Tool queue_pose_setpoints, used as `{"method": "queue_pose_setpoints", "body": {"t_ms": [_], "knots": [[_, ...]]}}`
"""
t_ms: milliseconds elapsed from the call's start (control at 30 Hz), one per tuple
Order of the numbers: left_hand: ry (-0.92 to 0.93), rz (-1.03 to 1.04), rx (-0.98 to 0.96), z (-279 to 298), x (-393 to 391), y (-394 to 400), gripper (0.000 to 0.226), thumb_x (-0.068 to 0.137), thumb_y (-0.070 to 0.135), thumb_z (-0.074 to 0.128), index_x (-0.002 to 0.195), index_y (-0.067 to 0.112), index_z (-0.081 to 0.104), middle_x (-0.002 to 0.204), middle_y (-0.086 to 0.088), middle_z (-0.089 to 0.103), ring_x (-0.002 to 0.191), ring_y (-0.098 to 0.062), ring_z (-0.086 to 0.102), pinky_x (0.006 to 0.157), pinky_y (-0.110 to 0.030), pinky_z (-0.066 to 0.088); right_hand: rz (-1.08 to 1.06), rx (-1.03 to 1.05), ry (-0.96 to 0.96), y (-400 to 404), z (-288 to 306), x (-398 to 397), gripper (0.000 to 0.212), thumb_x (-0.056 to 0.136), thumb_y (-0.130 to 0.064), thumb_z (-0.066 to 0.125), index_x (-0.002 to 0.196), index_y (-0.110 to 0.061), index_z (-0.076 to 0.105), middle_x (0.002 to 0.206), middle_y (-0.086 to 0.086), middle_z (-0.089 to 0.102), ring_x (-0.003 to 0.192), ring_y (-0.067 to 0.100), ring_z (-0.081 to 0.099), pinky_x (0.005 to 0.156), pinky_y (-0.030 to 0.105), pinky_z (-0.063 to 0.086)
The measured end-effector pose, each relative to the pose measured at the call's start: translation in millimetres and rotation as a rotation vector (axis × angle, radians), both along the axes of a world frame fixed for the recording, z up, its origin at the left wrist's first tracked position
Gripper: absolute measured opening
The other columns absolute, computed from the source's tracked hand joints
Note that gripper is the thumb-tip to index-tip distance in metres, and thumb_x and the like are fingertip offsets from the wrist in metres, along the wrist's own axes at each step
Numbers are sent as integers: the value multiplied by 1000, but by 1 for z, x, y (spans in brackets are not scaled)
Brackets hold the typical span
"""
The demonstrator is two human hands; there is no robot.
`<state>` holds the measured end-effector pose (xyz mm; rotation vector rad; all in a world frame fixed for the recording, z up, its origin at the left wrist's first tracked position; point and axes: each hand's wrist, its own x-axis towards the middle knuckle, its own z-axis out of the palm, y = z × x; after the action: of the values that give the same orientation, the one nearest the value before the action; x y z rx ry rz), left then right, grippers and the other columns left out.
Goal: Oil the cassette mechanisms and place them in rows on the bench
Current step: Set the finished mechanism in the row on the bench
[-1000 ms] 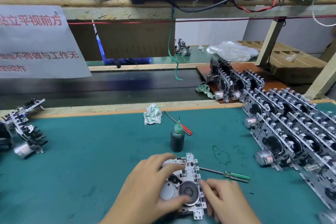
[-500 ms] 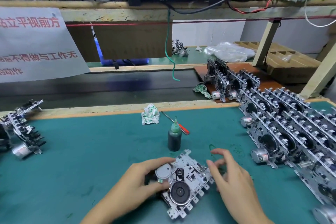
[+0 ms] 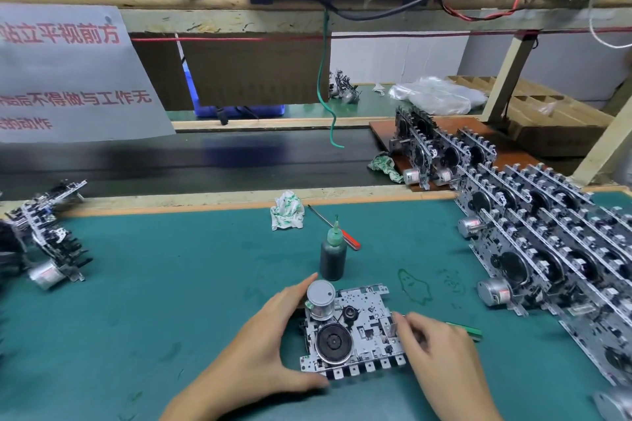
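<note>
One cassette mechanism point(image 3: 362, 328) lies flat on the green bench mat point(image 3: 164, 290), its motor at the top left and its flywheel facing up. My left hand point(image 3: 263, 345) grips its left side, thumb along the near edge and fingers by the motor. My right hand point(image 3: 441, 355) has its curled fingers at the mechanism's right edge, lying over the shaft of a green-handled screwdriver point(image 3: 470, 331); what they hold is unclear. A dark oil bottle point(image 3: 332, 256) with a green nozzle stands just behind the mechanism. Rows of mechanisms point(image 3: 547, 249) stand on edge at the right.
A red-handled screwdriver point(image 3: 349, 237) and a crumpled rag point(image 3: 287, 210) lie behind the bottle. A small pile of mechanisms point(image 3: 48, 243) sits at the left edge. A dark conveyor belt point(image 3: 205, 161) runs behind the bench, with more mechanisms on a brown board point(image 3: 383, 131).
The mechanism has been turned from a diagonal to a squarer position, motor now at the top. My right hand has come in from hovering open to the mechanism's right edge.
</note>
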<state>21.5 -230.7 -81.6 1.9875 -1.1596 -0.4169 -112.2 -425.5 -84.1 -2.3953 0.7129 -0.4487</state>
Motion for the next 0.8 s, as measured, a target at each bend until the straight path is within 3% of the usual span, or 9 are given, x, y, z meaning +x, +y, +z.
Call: {"method": "queue_pose_setpoints", "body": {"t_ms": [300,500,633,800], "knots": [[-41,-1,-10,-3,-4,-2,102,63,45,75,142,45,12,137,40,26,133,9,28,104,-7,24,26,-13,23,-1,-3,-1,44,91,-35,54,54,-14,40,47,-9,44,45,14,31,49,26,24],[-54,3,0,-2,-5,-3,102,63,43,77,140,48,11,136,43,23,133,10,27,107,-10,25,42,-17,3,-1,-3,-2,42,92,-32,54,56,-12,43,48,-10,44,54,10,40,49,26,26],[-67,29,54,-5,-8,-3,121,53,62,78,142,51,-4,138,43,11,134,14,17,109,-13,22,41,-26,-1,0,-4,-1,42,92,-32,53,55,-13,44,50,-14,46,56,8,41,50,25,27],[-208,112,-28,-2,-18,-14,93,57,53,70,126,64,9,128,44,25,121,14,33,102,-17,31,29,-34,16,0,-3,-2,39,92,-35,51,60,-12,51,53,-19,48,60,6,43,53,28,27]]}}
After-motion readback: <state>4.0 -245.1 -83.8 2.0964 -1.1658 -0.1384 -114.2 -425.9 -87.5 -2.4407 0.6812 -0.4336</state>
